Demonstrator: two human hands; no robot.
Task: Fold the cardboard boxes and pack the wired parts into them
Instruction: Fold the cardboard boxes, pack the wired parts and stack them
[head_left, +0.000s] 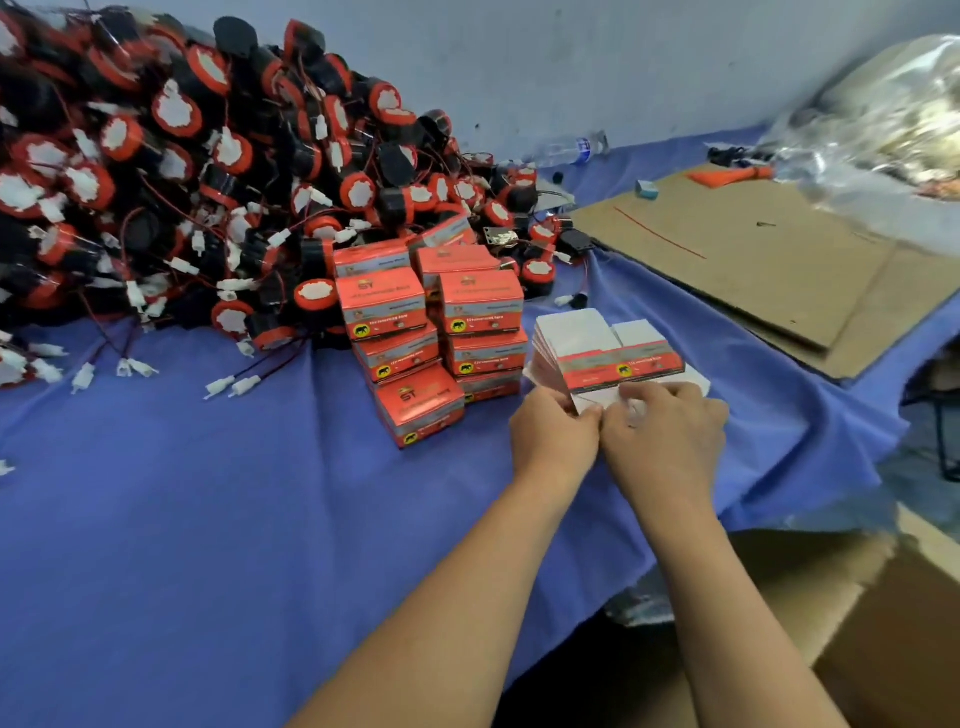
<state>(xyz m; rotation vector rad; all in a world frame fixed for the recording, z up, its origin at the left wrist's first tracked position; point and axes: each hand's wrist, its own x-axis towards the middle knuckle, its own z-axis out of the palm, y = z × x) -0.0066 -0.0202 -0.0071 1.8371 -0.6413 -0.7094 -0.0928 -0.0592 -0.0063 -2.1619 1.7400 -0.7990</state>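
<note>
A stack of flat, unfolded red-and-white box blanks (608, 348) lies on the blue cloth right of centre. My left hand (553, 439) and my right hand (667, 431) sit side by side at its near edge, fingers curled and pinching the white flap of the top blank. Left of them stands a cluster of several folded red boxes (431, 332), stacked in two or three layers. Behind, a big heap of black-and-red round wired parts (171, 176) with white connectors fills the upper left.
The blue cloth (208, 519) covers the table. Flat brown cardboard sheets (753, 260) lie at the right, with a clear plastic bag (893, 119) beyond them and a plastic bottle (571, 150) by the wall. An open carton (857, 623) stands below the table's right edge.
</note>
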